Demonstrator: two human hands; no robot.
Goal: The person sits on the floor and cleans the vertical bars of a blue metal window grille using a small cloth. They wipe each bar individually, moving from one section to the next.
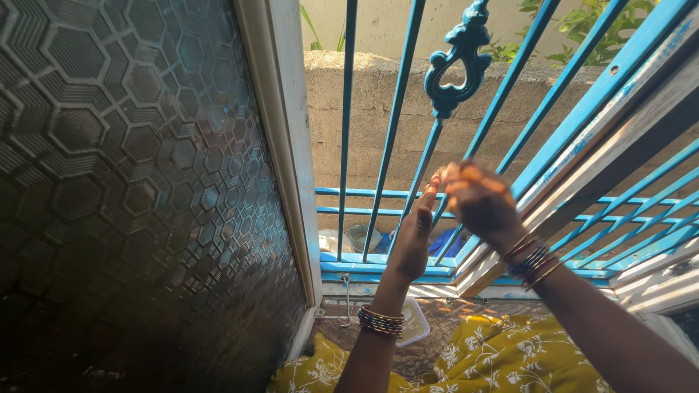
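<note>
Blue-painted metal window grille [397, 124]: both hands raised at one slanted bar. Left hand [413, 236] open, fingertips on bar. Right hand [480, 200] curled beside it; grasp unclear. Hexagon-patterned frosted glass pane [131, 189] left of grille; yellow floral cloth [495, 356] below.

Centre of the frame: a blue-painted metal window grille [397, 109] of slim bars fanning upward, one topped by an ornate teal cast scroll near the top. The left hand [415, 236] and right hand [477, 200] meet at one slanting bar at mid-frame, fingertips pinched together against it.
</note>
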